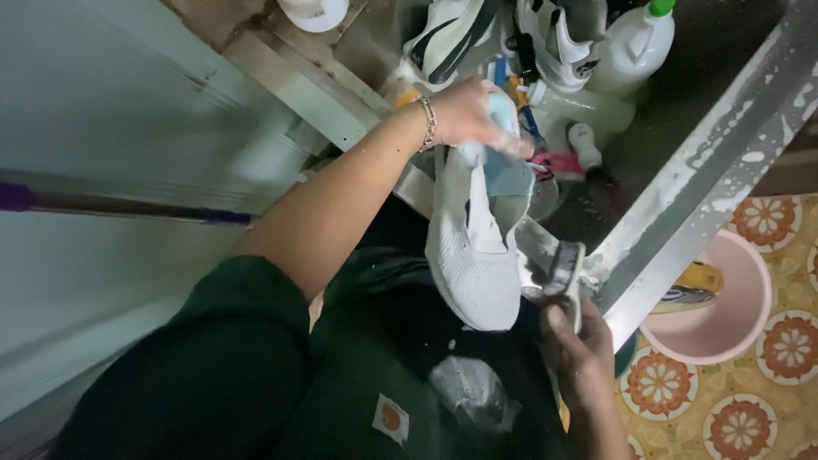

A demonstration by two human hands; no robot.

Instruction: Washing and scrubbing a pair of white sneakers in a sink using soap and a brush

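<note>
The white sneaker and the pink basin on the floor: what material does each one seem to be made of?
The white sneaker looks like knitted mesh fabric: fine regular holes cover its upper, and the finish is matt. The left hand holds it at the heel end; the right hand holds a brush beside it. The pink basin is probably plastic: smooth, evenly coloured, with a thin rounded rim.

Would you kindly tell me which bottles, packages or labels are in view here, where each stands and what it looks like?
White plastic bottle with a green cap: top right, upright in the sink, rounded body.
Pale translucent bottle: lying on its side just below it.
Small white container: beside the pink item, lying down.
Small square patch label: on the dark green garment, bottom centre, white with an orange mark.
</note>
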